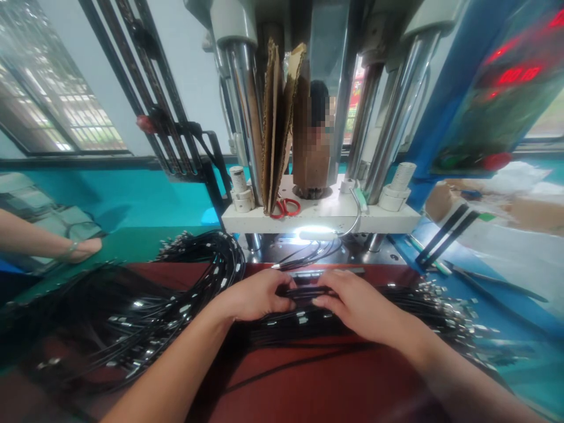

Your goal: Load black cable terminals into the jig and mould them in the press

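My left hand [261,292] and my right hand [348,302] face each other at the front of a press. Between them, thumbs and fingers pinch black cables [305,291]; how many cannot be made out. Just below lies a thick bundle of black cables [282,336] with small white tags and metal ends at the right. Beyond my fingertips a metal bar [308,273] sits at the press's front edge. A few thin cables [311,254] lie under the lit press plate [321,222].
Another cable bundle [211,276] curves at the left on the red-brown work surface [308,382]. Red-handled scissors [286,207] and cardboard pieces [282,117] rest on the press. Tweezers [497,279] lie at right. Another person's hand [81,249] shows at far left.
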Demonstrator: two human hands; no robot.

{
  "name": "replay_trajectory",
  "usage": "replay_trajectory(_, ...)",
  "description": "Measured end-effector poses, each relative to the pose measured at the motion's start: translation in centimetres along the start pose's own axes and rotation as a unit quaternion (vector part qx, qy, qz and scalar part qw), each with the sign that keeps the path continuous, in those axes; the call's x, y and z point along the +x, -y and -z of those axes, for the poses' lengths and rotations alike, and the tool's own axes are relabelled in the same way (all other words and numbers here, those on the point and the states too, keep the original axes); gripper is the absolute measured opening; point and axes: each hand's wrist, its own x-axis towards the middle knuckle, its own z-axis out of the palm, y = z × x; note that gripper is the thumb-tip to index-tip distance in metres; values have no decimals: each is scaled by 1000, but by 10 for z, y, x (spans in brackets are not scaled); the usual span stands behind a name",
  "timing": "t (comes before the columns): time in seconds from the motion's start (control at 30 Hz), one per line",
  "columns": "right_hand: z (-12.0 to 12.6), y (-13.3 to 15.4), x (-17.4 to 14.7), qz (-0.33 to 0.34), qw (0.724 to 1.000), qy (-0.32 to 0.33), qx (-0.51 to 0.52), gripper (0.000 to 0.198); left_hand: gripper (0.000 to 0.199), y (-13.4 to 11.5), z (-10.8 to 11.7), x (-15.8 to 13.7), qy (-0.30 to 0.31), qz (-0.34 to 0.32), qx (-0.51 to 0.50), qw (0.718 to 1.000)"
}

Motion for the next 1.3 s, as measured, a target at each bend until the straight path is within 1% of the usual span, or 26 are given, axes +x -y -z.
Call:
replay_trajectory(0.13,0,-2,0,-17,1000,7,7,15,19,2,-2,0,8,-13,-3,1000)
replay_trajectory(0.3,-2,-1,2,-1,1000,-7,-7,7,22,2,-9,3,-1,-5,0,1000)
replay_trajectory(0.43,-2,3,4,22,999,-32,-32,6,18,1,-10,4,-30,-9,7,999)
replay_trajectory(0.53,3,5,3,28,998,-40,-40,8,19,-1,-6,1,-26,-11,-17,999)
replay_trajectory(0.57,6,4,2,30,998,-38,-43,14,19,-2,-5,-1,-20,-12,-34,999)
replay_trajectory(0.67,16,-4,-5,19,997,-26,-65,50,21,-2,-1,-5,-3,-12,-113,994)
replay_trajectory(0.7,20,-9,-8,10,997,-27,-76,58,21,-1,0,-6,2,-13,-147,989)
replay_trajectory(0.73,23,-13,-11,0,996,-33,-86,61,21,0,1,-8,6,-16,-179,984)
replay_trajectory(0.87,31,-30,-26,-24,990,-84,-108,55,20,4,6,-10,20,-62,-271,960)
replay_trajectory(0.97,30,-33,-34,-34,986,-110,-120,53,17,6,8,-11,36,-94,-313,944)
replay_trajectory(1.07,27,-29,-36,-33,984,-126,-124,52,17,7,9,-12,49,-110,-341,932)
replay_trajectory(1.13,27,-23,-34,-28,985,-132,-112,48,16,8,10,-13,58,-123,-353,926)
replay_trajectory(1.23,32,-16,-30,-26,984,-138,-109,30,17,10,11,-16,60,-139,-360,920)
replay_trajectory(1.3,42,-14,-29,-2,977,-156,-146,28,19,10,12,-19,72,-134,-366,918)
